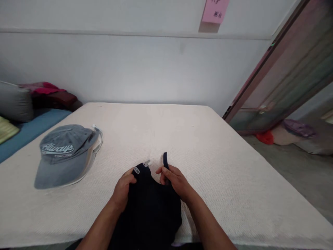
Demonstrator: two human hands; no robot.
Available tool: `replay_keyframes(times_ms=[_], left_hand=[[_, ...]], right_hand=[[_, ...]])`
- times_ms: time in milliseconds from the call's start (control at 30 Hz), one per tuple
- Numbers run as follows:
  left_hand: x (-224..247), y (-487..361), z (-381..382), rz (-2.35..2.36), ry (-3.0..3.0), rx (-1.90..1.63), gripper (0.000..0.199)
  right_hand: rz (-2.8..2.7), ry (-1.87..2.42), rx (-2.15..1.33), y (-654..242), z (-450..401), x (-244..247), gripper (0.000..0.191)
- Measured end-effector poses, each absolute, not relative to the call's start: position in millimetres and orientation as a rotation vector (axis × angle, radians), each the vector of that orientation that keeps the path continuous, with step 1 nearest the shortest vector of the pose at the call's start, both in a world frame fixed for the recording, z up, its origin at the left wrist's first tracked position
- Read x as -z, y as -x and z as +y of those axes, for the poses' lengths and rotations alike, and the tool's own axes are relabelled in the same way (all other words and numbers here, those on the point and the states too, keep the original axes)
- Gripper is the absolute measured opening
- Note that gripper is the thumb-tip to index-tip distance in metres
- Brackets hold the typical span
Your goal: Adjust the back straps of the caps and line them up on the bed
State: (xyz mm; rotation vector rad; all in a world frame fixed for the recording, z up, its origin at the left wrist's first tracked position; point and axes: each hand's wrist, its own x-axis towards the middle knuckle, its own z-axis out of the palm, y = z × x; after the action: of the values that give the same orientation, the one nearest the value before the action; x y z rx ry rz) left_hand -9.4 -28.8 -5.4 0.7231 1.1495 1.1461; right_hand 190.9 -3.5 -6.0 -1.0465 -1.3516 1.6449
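A black cap (156, 211) is held at the near edge of the table, its back opening facing away from me. My left hand (123, 187) is closed on the cap's left back edge, beside a small oval badge (136, 170). Just past those fingers a metal buckle (147, 163) with a white bit at it sticks out from the edge. Between thumb and fingers, my right hand (175, 180) pinches the cap's strap (165, 159), whose free end points up. Strap and buckle are apart. The front of the cap is hidden.
To the left on the white-covered table (234, 180) lies a grey cap (65, 152) lettered "Always", over a paler one. A grey cushion (15, 100) sits on a blue mat (39, 121) beyond. A white wall (130, 69) backs the table; a sliding door (281, 76) is at right.
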Motion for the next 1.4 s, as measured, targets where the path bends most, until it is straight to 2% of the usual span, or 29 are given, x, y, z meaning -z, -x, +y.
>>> replay_keyframes(times_ms=[100, 233, 400, 567, 867, 1067, 1267, 1400], left_hand=[[-1, 8, -35, 1.163, -0.822, -1.152, 0.028], [-4, 1, -37, 1.083, -0.947, -0.920, 0.026], [-2, -7, -29, 1.083, -0.921, -0.873, 0.023], [1, -10, -22, 1.064, -0.933, -0.822, 0.017], [2, -14, -21, 0.997, -0.786, -0.814, 0.018], [0, -10, -25, 0.936, -0.619, -0.898, 0.018], [-1, -9, -24, 0.928, -0.626, -0.930, 0.016], [-3, -8, -24, 0.938, -0.609, -0.941, 0.016]], right_hand=[[-1.227, 1.043, -1.652, -192, 1, 12, 0.021], [-1.039, 0.999, -1.725, -196, 5, 16, 0.020], [-1.135, 0.977, -1.927, -196, 3, 11, 0.015], [-1.197, 0.895, -1.994, -196, 1, 9, 0.023], [-1.114, 0.849, -1.905, -195, 3, 7, 0.026], [-0.887, 0.736, -1.932, -208, 7, 3, 0.010], [-0.980, 0.834, -1.969, -203, 5, 6, 0.024], [-1.075, 0.843, -1.954, -199, 3, 8, 0.025]])
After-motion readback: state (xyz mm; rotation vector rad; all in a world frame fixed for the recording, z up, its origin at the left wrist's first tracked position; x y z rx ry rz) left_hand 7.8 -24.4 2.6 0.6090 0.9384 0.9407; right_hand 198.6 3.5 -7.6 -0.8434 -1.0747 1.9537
